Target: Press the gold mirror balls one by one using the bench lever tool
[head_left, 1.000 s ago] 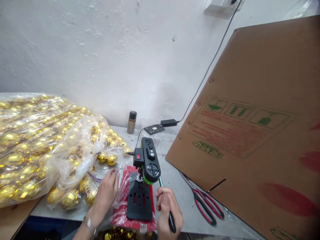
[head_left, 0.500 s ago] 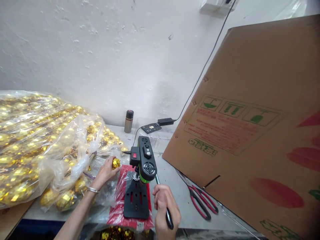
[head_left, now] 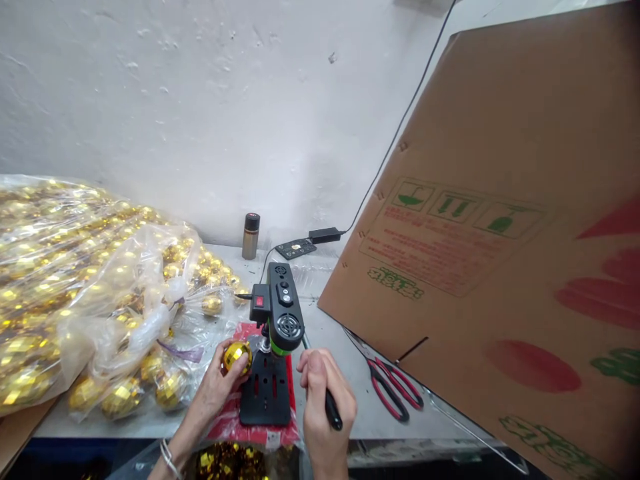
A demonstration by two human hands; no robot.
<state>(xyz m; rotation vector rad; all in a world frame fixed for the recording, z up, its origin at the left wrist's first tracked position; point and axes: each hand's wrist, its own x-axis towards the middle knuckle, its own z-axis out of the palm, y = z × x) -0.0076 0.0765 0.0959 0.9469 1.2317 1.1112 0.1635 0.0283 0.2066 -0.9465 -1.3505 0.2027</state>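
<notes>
My left hand [head_left: 220,380] is closed round a gold mirrored ball [head_left: 237,357], left of a small black bench drill press [head_left: 287,313]. My right hand [head_left: 327,393] grips the drill press's lever [head_left: 333,413], its black handle end poking out below the fingers. The press has a red switch box [head_left: 260,301] and a slotted black base plate [head_left: 266,393]. Under the base lies a red plastic-wrapped sheet [head_left: 220,427]. The drill bit is hidden beneath the press head.
A large clear bag [head_left: 95,280] of gold balls fills the left side. More gold balls [head_left: 123,397] lie in plastic at its front. Red-handled scissors [head_left: 395,387] rest beside a tilted cardboard box [head_left: 475,200]. A dark-capped bottle [head_left: 251,236] and black power adapter [head_left: 325,235] stand near the wall.
My left hand has come away from the plastic bag with a gold ball, moving nearer the drill press base. My right hand stays on the lever. The view has shifted slightly.
</notes>
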